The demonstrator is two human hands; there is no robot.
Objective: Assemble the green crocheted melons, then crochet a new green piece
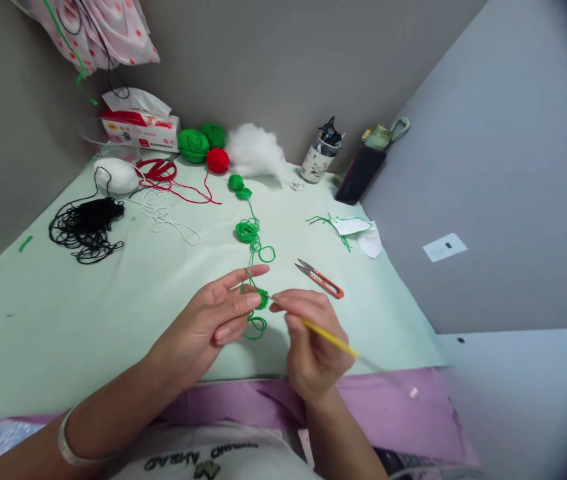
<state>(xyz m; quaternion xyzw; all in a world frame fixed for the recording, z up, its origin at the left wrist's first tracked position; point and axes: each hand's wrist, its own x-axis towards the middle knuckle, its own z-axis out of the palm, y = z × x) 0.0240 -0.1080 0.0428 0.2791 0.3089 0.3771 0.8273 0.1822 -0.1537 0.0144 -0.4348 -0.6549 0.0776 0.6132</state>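
Observation:
My left hand (216, 319) pinches a small green crochet piece (262, 299) between thumb and fingers, with the forefinger stretched out above it. Green yarn (252, 233) runs from the piece up the table to small green coils. My right hand (308, 337) grips a yellow crochet hook (330, 339), its tip at the green piece.
Orange snips (320, 279) lie just beyond my right hand. Further back on the pale green cloth (63, 313) are black yarn (88, 223), a white ball, red yarn, green and red balls, white stuffing (256, 152), a tissue box, a jar, a dark bottle and white scraps.

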